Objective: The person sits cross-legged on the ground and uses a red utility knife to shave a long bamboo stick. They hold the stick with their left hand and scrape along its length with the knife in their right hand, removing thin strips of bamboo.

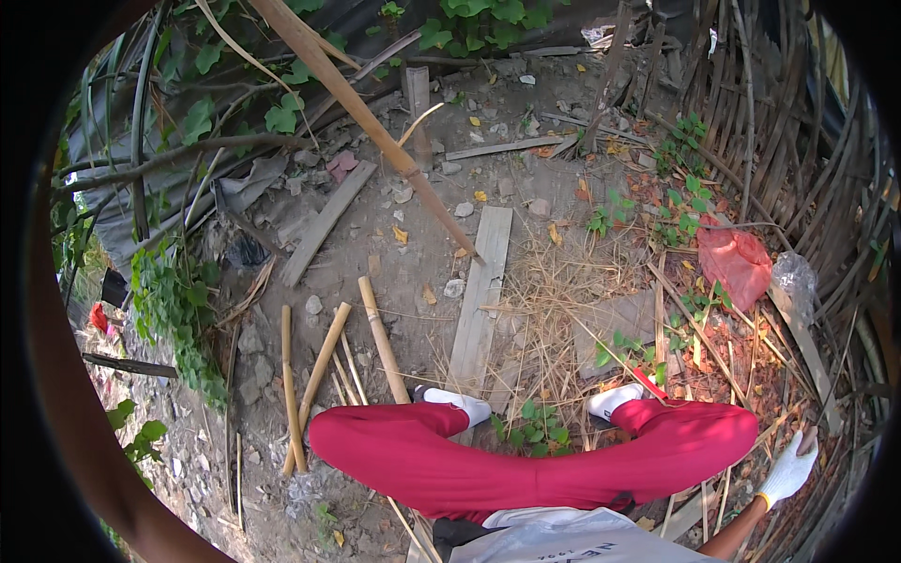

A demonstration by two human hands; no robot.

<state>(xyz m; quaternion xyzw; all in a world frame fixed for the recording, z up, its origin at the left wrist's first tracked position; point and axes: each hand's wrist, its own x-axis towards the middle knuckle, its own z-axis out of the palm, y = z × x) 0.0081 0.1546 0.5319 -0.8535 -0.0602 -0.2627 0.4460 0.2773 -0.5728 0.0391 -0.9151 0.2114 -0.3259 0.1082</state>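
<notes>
My right hand (790, 469), in a white glove with bare fingertips, reaches down at the far right beside my knee. Its fingers look stretched out and slightly apart over the leaf-strewn ground, with nothing visible in them. A blurred brown shape, seemingly my raised left arm (113, 469), runs along the left rim; my left hand is out of view. Before my feet, a long bamboo pole (375, 131) slants down from the top, its lower end over a weathered board (483, 281). Cut bamboo pieces (324, 361) lie left of my legs. A thin red object (648, 383) lies near my right foot.
A stick fence (788, 141) curves along the right side. Before it lie a red plastic bag (732, 263) and clear plastic (795, 281). Dry straw (554, 291) covers the middle ground. Another grey board (328, 220) lies at left, near leafy vines (174, 314) and dark sheeting.
</notes>
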